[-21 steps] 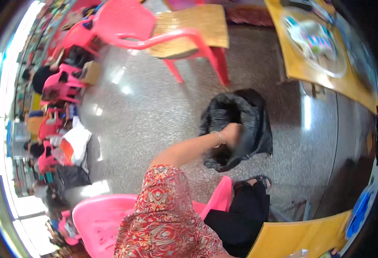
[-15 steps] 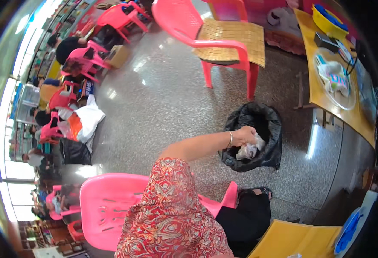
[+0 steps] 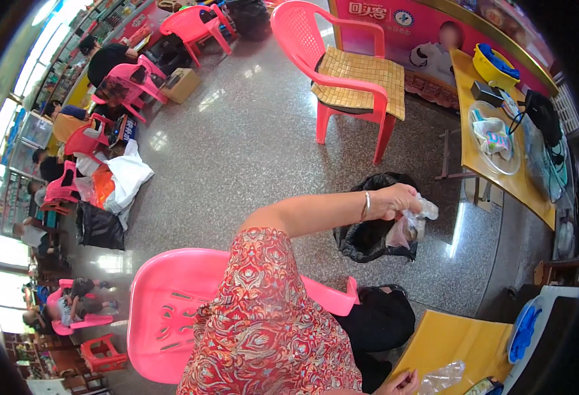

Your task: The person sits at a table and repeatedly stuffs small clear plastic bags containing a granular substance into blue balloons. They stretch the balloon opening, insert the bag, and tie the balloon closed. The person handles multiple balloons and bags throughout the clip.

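Note:
My left hand point(image 3: 396, 201) reaches out over the bin lined with a black bag point(image 3: 362, 247), its fingers closed on a crumpled clear plastic bag point(image 3: 408, 227). The plastic hangs over the bin's right side and hides part of the opening; what is inside it is unclear. A bracelet circles that wrist. At the lower edge, my right hand point(image 3: 400, 383) lies by the near edge of the yellow table point(image 3: 454, 342), fingers loosely bent and apart. Beside its fingertips lies a clear plastic wrapper point(image 3: 442, 378); whether they touch is unclear.
Beyond the bin stands a pink armchair with a woven mat point(image 3: 362, 76). A yellow side table point(image 3: 477, 148) bears a yellow basin point(image 3: 497, 66) and a printed bag in a clear tray. A pink chair point(image 3: 171, 316) is beside my left arm. Several seated people are far left.
My left hand has lifted the plastic bag up and right, from inside the bin to above its rim. The view has shifted, and my right hand now shows at the lower edge.

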Demonstrator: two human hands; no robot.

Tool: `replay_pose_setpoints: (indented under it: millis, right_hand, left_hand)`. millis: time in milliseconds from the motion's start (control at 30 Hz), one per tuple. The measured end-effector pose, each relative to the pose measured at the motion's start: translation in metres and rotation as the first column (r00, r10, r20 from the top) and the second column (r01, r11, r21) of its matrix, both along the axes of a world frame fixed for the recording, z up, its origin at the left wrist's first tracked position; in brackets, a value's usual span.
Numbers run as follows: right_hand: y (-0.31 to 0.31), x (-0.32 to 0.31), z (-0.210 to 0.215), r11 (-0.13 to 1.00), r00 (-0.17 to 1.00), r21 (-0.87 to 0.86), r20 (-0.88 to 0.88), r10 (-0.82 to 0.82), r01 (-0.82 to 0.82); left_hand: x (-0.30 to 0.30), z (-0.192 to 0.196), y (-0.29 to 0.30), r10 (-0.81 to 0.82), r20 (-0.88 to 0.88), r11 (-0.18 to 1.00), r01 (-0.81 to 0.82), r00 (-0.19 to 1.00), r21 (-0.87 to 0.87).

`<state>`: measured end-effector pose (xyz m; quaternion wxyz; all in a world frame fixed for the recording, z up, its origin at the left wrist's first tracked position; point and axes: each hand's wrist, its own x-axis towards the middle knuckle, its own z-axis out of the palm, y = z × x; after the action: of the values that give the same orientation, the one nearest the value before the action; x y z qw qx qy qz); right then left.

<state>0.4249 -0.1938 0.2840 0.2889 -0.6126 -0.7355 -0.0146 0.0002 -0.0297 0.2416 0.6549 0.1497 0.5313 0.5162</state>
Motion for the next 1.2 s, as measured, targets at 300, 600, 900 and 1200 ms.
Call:
replay_pose_setpoints:
  millis: [300, 600, 900, 1200]
  right_hand:
    - [-0.007, -0.005, 0.021, 0.996, 0.996, -0.015, -0.027, 0.085, -0.085]
    - [-0.018, 0.034, -0.034, 0.996, 0.947, -0.047, -0.317, 0.057, -0.075]
    - [-0.05, 0.038, -0.001, 0.995, 0.945, 0.047, -0.311, 0.1, -0.09]
    - [-0.08, 0.048, -0.016, 1.0, 0.919, -0.012, -0.395, 0.013, -0.019]
  left_hand:
    - [0.091, 0.062, 0.044, -0.181, -0.049, 0.972, 0.186, 0.982, 0.143]
    - [0.239, 0.127, 0.077, -0.467, -0.039, 0.881, 0.469, 0.883, 0.07]
    - [0.318, 0.142, 0.09, -0.55, -0.108, 0.78, 0.556, 0.828, 0.289]
    - [0.41, 0.115, 0.092, -0.605, -0.144, 0.733, 0.618, 0.783, 0.284]
